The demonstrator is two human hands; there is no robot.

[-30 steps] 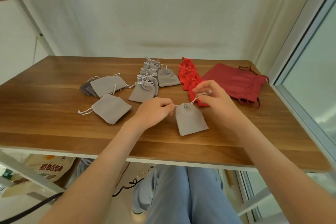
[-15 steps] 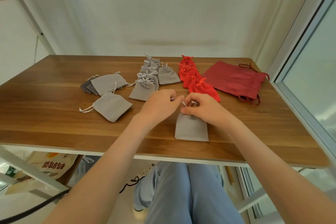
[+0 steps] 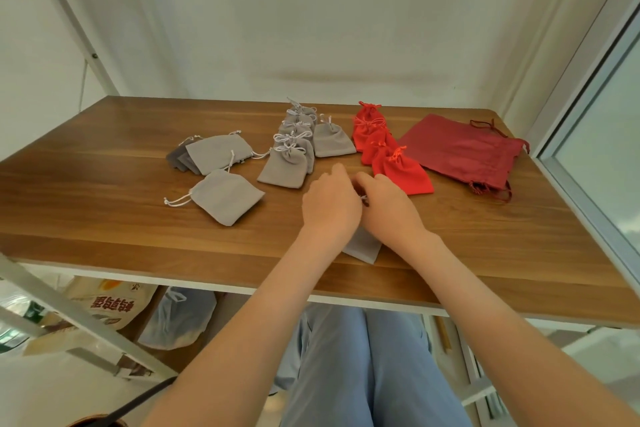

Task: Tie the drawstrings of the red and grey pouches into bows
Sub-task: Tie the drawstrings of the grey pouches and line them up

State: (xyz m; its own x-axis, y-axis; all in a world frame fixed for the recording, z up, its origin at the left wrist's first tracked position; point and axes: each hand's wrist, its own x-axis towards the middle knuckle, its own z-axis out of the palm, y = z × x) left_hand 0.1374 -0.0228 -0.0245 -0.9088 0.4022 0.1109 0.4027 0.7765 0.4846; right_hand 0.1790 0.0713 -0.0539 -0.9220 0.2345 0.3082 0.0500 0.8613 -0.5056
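Observation:
A small grey pouch point(image 3: 363, 248) lies near the table's front edge, mostly hidden under my hands. My left hand point(image 3: 330, 206) and my right hand point(image 3: 388, 210) meet over its neck, fingers curled on its white drawstring point(image 3: 363, 198), of which only a short bit shows. A row of grey pouches with tied bows point(image 3: 289, 163) lies behind my left hand. A row of red pouches with tied bows point(image 3: 403, 170) lies behind my right hand. Loose grey pouches point(image 3: 225, 196) with untied strings lie to the left.
A large dark red drawstring bag point(image 3: 464, 152) lies at the back right of the wooden table point(image 3: 104, 218). A stack of flat grey pouches point(image 3: 213, 156) sits at the left. A window frame runs along the right edge. Bags lie on the floor under the table.
My hands were apart, pulling the drawstring ends outward. They have come together over the pouch's neck, and the pouch has slid closer to the front edge.

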